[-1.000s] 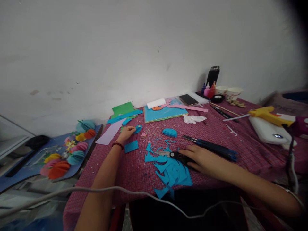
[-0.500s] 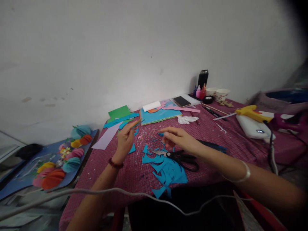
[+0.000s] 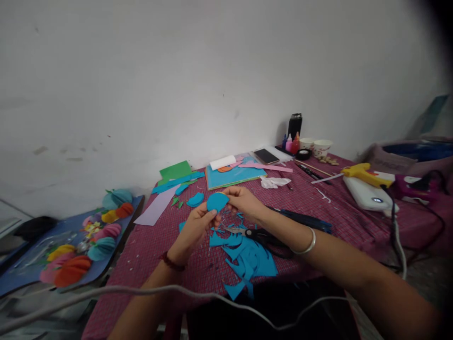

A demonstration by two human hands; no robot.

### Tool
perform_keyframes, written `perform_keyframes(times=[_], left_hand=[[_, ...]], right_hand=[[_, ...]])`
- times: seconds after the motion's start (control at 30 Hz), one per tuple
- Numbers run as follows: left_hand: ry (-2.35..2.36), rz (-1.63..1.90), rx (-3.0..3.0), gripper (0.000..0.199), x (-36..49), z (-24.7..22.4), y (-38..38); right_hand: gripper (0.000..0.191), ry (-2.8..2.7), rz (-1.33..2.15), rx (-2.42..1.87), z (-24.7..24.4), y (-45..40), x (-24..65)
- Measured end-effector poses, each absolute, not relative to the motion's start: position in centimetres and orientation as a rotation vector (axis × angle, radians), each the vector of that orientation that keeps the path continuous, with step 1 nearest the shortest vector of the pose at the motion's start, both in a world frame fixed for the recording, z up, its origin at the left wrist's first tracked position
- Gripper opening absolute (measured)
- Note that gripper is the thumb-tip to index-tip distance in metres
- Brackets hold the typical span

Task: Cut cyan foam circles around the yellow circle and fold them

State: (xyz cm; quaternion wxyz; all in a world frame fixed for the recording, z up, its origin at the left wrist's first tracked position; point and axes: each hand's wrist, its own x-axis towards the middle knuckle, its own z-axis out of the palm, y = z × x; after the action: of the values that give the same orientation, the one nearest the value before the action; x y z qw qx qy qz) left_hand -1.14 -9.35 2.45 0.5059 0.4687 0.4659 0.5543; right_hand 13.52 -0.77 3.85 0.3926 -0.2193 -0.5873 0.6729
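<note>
A rounded piece of blue paper [image 3: 216, 201] is held up between both hands above the table. My left hand [image 3: 198, 222] pinches its lower left edge with the thumb on top. From the other side, my right hand [image 3: 243, 202] grips its right edge with closed fingers. Below the hands lie black-handled scissors [image 3: 260, 234], resting partly on a heap of blue paper scraps [image 3: 253, 259]. More blue cut paper [image 3: 195, 199] lies just beyond my left hand, beside small green bits.
A blue sheet stack [image 3: 237, 178], a phone [image 3: 266, 156] and crumpled tissue [image 3: 274, 182] lie toward the wall. On the right are a yellow glue gun [image 3: 366, 174] and a white power bank [image 3: 370, 192]. Paper pumpkins [image 3: 72, 270] sit at left. A white cable [image 3: 198, 295] crosses in front.
My hands have come together from apart. The blue paper that was edge-on in my left hand now faces me, and my right hand has taken hold of its right edge.
</note>
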Motion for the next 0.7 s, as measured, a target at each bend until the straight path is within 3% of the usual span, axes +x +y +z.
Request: perform_keyframes(times=[0.13,0.33,0.47,0.6,0.7], left_hand=[[1.326,1.324,1.255,0.019,-3.5,1.3,-7.7],[1.69,1.492,1.203,0.032,-9.7,0.2,-4.2],[1.688,1.262,1.345,0.036,-8.5,-0.7,-3.7],[1.639,0.911,1.651,0.031,-4.7,-1.6,-3.0],[1.669,0.75,1.88,0.03,-2.2,-2.2,-1.7]], right_hand=[[0.017,-1.35,1.483,-0.588,3.9,1.4,13.9],[0.015,-1.233,1.52,-0.598,2.5,3.9,13.7],[0.011,-1.201,1.627,-0.585,1.7,4.2,13.4],[0.026,-1.123,1.693,-0.515,1.9,5.0,14.6],[0.02,-1.085,1.658,-0.567,2.0,5.7,15.8]])
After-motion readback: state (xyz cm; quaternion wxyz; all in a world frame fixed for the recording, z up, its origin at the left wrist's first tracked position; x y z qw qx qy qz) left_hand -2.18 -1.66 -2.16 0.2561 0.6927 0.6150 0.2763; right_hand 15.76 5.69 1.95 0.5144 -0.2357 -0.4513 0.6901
